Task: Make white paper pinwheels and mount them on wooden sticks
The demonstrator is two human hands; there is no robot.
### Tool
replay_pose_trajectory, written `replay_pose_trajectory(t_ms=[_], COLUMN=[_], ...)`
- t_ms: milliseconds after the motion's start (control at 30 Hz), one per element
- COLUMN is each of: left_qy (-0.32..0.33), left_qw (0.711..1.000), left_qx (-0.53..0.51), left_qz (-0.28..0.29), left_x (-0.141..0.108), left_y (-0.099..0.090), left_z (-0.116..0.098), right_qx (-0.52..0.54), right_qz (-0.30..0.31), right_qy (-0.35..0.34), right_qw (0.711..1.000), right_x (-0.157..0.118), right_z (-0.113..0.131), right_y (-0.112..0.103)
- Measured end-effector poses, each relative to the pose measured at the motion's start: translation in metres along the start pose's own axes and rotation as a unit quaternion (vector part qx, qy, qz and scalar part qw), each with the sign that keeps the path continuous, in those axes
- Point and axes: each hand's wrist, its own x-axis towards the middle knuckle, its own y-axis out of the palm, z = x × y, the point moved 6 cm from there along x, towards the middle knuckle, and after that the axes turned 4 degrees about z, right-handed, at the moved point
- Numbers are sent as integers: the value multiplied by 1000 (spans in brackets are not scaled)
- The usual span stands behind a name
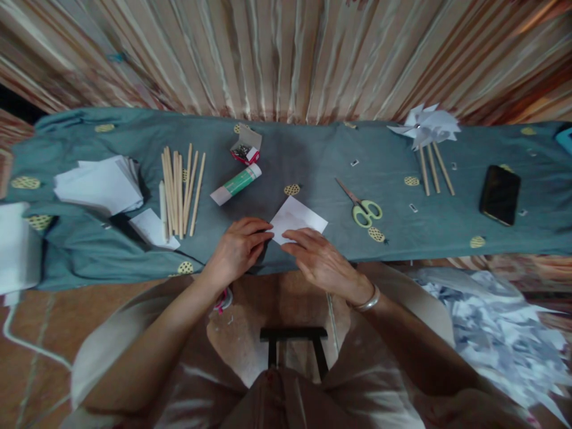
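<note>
A small white square of paper (300, 215) lies on the table in front of me, turned with one corner pointing away. My left hand (239, 247) closes its fingertips on the paper's left corner. Over the near edge of the same paper, my right hand (319, 262) curls with its fingers together and pressed on it; the thumb is hidden. A green-and-white glue stick (236, 185) lies beyond my left hand. To the right of the paper rest scissors (360, 205) with light green handles, their blades slightly apart.
Left on the cloth-covered table (313, 155) are wooden sticks (179, 190), a paper stack (100, 185) and an open box of small metal pieces (246, 146). Paper pinwheels (429, 128) on sticks and a phone (500, 195) lie right. Paper scraps (500, 333) fill a bag below.
</note>
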Motion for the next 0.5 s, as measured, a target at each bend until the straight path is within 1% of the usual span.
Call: replay_pose_trajectory(t_ms=[100, 200, 267, 333, 400, 500], left_qy=[-1, -7, -13, -14, -3, 26], left_qw=[1000, 1000, 999, 999, 999, 999], left_qx=[6, 17, 30, 40, 41, 17], left_qz=[5, 4, 4, -1, -13, -27], left_x=[1, 2, 3, 5, 7, 12], left_y=[-1, -2, -2, -2, -2, -1], left_z=[-3, -5, -7, -8, -12, -23], right_qx=[24, 63, 55, 39, 49, 97], right_qz=[-11, -18, -8, -7, -28, -77], right_qy=[6, 41, 59, 61, 57, 52], right_qw=[1000, 997, 997, 997, 997, 991], right_x=[-10, -21, -26, -28, -25, -17], right_z=[-3, -10, -15, -17, -18, -17], right_y=[-5, -9, -8, -6, -8, -15])
